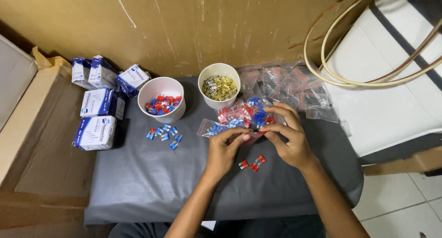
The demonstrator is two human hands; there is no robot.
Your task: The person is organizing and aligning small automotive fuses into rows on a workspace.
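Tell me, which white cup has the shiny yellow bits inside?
The right-hand white cup, nearer the clear bags. The other white cup beside it holds red and blue pieces instead.

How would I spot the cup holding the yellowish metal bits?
Start at the dark grey cloth spread over the work surface, and look along its far edge by the wall. Two white cups stand there; the right cup is narrower and holds yellowish metal pieces, while the left cup holds red and blue ones.
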